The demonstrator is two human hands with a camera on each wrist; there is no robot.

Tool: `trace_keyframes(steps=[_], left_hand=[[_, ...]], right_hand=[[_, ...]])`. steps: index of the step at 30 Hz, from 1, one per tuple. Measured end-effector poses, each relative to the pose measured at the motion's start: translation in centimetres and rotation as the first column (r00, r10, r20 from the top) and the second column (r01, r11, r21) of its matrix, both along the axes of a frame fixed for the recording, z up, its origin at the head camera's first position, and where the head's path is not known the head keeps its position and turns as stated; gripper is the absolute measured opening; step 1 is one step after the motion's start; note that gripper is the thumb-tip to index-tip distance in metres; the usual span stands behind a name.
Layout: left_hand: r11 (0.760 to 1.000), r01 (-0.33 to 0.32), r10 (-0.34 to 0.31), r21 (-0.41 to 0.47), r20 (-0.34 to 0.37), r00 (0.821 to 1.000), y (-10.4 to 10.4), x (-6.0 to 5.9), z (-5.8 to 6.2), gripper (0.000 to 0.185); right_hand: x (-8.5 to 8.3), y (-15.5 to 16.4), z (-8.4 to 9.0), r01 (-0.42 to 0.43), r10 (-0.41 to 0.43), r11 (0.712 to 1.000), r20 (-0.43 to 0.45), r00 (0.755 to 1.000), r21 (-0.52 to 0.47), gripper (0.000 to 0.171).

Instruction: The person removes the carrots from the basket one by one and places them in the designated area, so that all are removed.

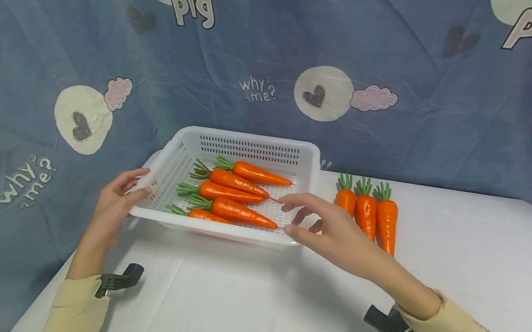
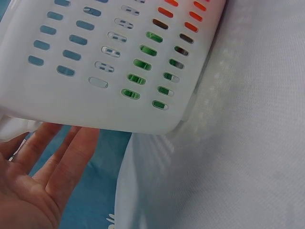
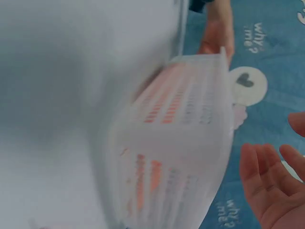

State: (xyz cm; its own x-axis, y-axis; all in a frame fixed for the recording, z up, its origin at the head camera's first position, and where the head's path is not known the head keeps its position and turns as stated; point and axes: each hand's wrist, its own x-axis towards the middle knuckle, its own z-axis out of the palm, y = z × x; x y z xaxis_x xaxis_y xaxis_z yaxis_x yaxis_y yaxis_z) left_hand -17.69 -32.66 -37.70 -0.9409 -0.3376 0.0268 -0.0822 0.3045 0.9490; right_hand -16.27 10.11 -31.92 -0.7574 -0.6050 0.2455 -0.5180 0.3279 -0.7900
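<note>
A blue cloth [image 1: 273, 46] printed with pale circles, hearts and the words "pig" and "why me?" hangs behind a table [image 1: 437, 260] under a white cover, and a white perforated basket [image 1: 248, 149] sits at the table's back edge, just in front of that cloth. Your left hand [image 1: 117, 202] holds the basket's left rim near its front corner, thumb over the top edge and fingers along the outer wall; in the left wrist view the palm lies below the basket's slotted wall with the fingers straight, so it steadies rather than clenches. Your right hand [image 1: 326, 225] hovers at the basket's right front corner, fingers spread and released, the forefinger stretched over the rim toward the carrots inside; whether a fingertip touches the rim cannot be told. Five orange carrots [image 1: 233, 195] with green tops lie inside the basket, roughly side by side, tops toward its left wall and tips toward its right. Three more carrots [image 1: 367, 213] lie on the table just to the right of the basket, close together, green tops pointing to the cloth, with your right hand between them and the basket. The right wrist view is blurred: it shows the basket's side wall with orange behind the slots, and your open palm beside it.
</note>
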Motion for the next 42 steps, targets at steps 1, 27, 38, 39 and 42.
trace_keyframes(steps=[1, 27, 38, 39, 42], left_hand=[[1.0, -0.001, 0.001, 0.0, -0.003, 1.0, 0.0, 0.0, 0.0, 0.047], [1.0, 0.003, -0.003, -0.006, -0.001, 1.0, 0.0, -0.1, 0.2, 0.047], [1.0, 0.014, -0.014, 0.006, 0.01, 1.0, 0.0, -0.1, 0.2, 0.048], [1.0, 0.012, -0.012, 0.009, 0.01, 1.0, 0.0, -0.1, 0.2, 0.048], [0.999, 0.009, -0.009, 0.033, 0.009, 1.0, 0.0, -0.1, 0.1, 0.047]], right_hand=[[0.0, -0.3, 0.1, -0.004, 0.004, 1.0, -0.009, 1.0, -0.012, 0.041], [-1.4, -9.6, -0.5, -0.136, 0.134, 0.99, -0.051, 0.99, -0.03, 0.033], [-3.4, -12.6, -1.3, -0.137, 0.138, 0.989, -0.031, 0.99, 0.056, 0.037], [-3.6, -12.8, -1.4, -0.142, 0.144, 0.988, -0.022, 0.989, 0.063, 0.038], [-4.4, -13.3, -1.8, -0.167, 0.167, 0.982, 0.014, 0.986, 0.09, 0.038]])
